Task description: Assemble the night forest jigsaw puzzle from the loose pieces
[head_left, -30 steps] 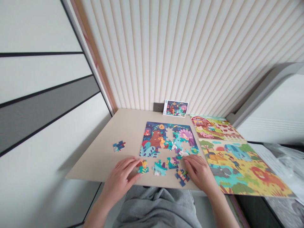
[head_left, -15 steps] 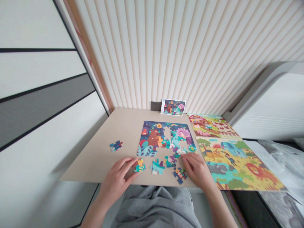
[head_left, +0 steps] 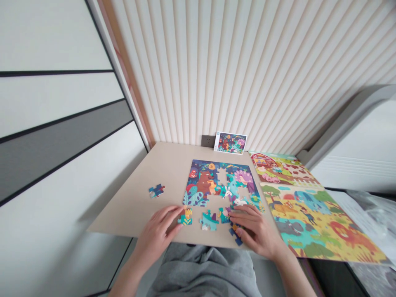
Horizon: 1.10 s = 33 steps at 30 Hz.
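A partly assembled forest-animal jigsaw (head_left: 221, 183) lies on the beige table (head_left: 167, 169), with gaps in its middle and lower edge. My left hand (head_left: 161, 233) rests on the table, its fingertips pinching a loose orange-and-teal piece (head_left: 185, 216). My right hand (head_left: 255, 229) lies over a dark blue loose piece (head_left: 235, 235), thumb and fingers closing round it. Two more loose pieces, a teal one (head_left: 209, 220) and a smaller one (head_left: 223, 213), sit between my hands. A single blue piece (head_left: 156, 190) lies apart to the left.
A small reference picture (head_left: 231, 142) leans against the slatted wall by a socket. Two finished puzzles, a farm scene (head_left: 280, 169) and a savanna scene (head_left: 315, 216), lie to the right. Crumpled plastic (head_left: 374, 210) sits far right. My grey-clad lap is below the table edge.
My right hand slid left and down from the puzzle's lower edge onto the dark blue loose piece. My left hand stays on the orange-and-teal piece. The camera shifted slightly.
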Available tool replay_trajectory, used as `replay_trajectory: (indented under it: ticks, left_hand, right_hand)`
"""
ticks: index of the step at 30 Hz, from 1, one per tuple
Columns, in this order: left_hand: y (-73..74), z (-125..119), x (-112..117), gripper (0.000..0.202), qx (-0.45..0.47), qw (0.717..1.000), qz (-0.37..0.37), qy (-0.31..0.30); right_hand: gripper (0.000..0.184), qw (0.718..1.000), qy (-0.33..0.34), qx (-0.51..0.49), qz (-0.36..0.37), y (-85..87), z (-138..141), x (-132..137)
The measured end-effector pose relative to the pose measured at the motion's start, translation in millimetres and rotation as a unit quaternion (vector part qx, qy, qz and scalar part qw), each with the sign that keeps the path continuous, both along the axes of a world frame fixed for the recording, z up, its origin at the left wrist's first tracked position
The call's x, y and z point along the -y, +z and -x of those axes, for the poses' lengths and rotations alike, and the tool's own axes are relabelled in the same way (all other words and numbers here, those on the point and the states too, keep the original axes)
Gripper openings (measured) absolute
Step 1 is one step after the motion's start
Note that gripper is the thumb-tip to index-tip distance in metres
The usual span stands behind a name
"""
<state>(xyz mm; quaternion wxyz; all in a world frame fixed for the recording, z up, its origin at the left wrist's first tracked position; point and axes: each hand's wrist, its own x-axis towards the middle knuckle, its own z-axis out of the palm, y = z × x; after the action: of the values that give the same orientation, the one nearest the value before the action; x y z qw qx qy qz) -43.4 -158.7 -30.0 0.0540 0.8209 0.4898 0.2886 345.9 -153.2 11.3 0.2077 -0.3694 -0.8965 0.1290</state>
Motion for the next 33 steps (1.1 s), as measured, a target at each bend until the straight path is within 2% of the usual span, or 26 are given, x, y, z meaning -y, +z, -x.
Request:
replay_trajectory:
  ticks: [12,21,24,27,31,33]
  left_hand:
    - [-3.0,2,-2,0.048,0.004,1.0,-0.001,-0.004]
    - [-3.3,0,0,0.035,0.1,0.994,0.011,-0.043]
    - [4.7,-13,-1,0.033,0.129,0.988,0.036,-0.083]
    - [20.1,-37,-3,0.033,0.147,0.978,0.074,-0.124]
    - [42.3,-74,-8,0.034,0.152,0.968,0.105,-0.172]
    - [49.1,-87,-10,0.036,0.147,0.965,0.113,-0.185]
  right_hand:
    - [0.026,0.998,0.0,-0.047,-0.032,2.9,2,4]
    - [0.031,0.996,-0.021,-0.074,-0.054,-2.1,1,4]
    - [0.03,0.993,-0.048,-0.094,-0.06,-4.5,0,2]
    - [0.028,0.991,-0.066,-0.109,-0.045,1.4,9,2]
    - [0.027,0.985,-0.115,-0.122,0.045,17.2,35,5]
    - [0.028,0.978,-0.115,-0.142,0.097,22.3,49,6]
